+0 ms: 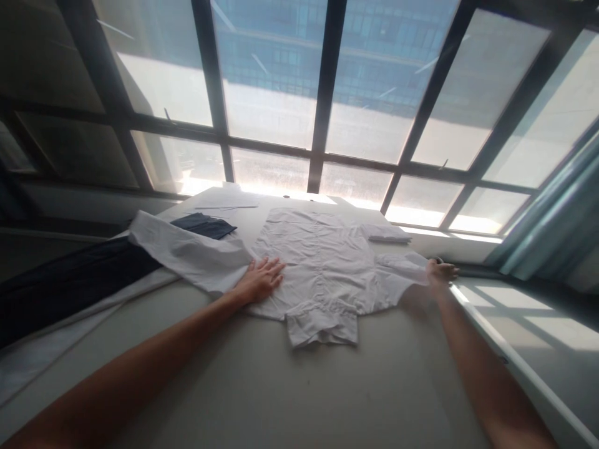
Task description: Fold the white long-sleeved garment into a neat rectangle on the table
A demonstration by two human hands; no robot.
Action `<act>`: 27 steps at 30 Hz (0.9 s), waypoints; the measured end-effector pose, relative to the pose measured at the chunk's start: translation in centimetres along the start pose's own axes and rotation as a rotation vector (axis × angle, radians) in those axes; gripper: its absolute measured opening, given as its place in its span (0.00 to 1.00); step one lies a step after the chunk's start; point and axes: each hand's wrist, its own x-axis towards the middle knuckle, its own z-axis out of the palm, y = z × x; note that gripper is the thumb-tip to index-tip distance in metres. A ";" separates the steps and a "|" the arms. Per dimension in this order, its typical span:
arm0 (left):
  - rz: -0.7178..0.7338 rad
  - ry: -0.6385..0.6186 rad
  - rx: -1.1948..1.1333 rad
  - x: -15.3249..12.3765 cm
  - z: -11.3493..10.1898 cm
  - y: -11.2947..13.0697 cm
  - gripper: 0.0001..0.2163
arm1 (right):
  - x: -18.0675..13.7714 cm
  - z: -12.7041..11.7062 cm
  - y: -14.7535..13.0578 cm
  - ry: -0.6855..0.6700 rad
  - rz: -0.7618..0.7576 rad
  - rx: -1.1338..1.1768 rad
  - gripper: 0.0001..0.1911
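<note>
Here left hand (260,280) is pressing flat, open, on shirt (322,268); right hand (438,272) is gripping sleeve at table's (262,386) right edge — pull taut, smooth outward.

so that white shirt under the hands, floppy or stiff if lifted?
Likely floppy: the white shirt lies flat and creased on the table. Probably light, thin cloth. The left hand presses it flat; its sleeve would likely sag unsupported.

Dark-framed windows (327,93); sunlit grey table (281,386), teal curtain (552,231)

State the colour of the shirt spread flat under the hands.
White shirt, plain; head view.
</note>
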 end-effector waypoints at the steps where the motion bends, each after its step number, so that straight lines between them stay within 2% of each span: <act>1: 0.003 0.001 0.003 0.0 0.0 0.0 0.24 | -0.1 0.1 -0.6 0.022 0.082 0.009 0.36; 3: 0.000 -0.006 0.009 0.0 0.0 0.0 0.24 | -0.8 0.0 -2.2 0.021 0.138 0.035 0.37; 4: -0.004 -0.010 0.011 0.0 0.0 0.0 0.24 | -1.5 0.0 -3.3 -0.017 0.086 0.043 0.36; 6: -0.010 -0.016 0.011 0.0 -0.1 0.0 0.24 | -3.7 -0.1 -6.0 -0.172 -0.111 0.041 0.32; 10: -0.014 -0.033 0.011 0.0 -0.2 0.1 0.24 | -10.2 -0.1 -11.3 -0.515 -0.376 0.042 0.29; 13: 0.003 -0.039 0.016 0.0 -0.3 0.1 0.24 | -14.3 0.0 -13.7 -0.708 -0.635 0.113 0.29; 15: 0.016 -0.041 0.017 0.0 -0.3 0.1 0.24 | -15.5 0.2 -14.0 -0.810 -0.734 0.109 0.31; 17: 0.016 -0.050 0.021 0.0 -0.3 0.1 0.24 | -15.5 0.6 -13.4 -0.852 -0.744 0.045 0.32; 22: 0.019 -0.022 0.028 0.0 0.1 -0.1 0.24 | -12.9 2.0 -10.5 -0.783 -0.656 -0.121 0.31; 27: 0.019 -0.025 0.022 -0.1 0.1 -0.1 0.24 | -11.5 2.8 -8.9 -0.769 -0.584 -0.147 0.32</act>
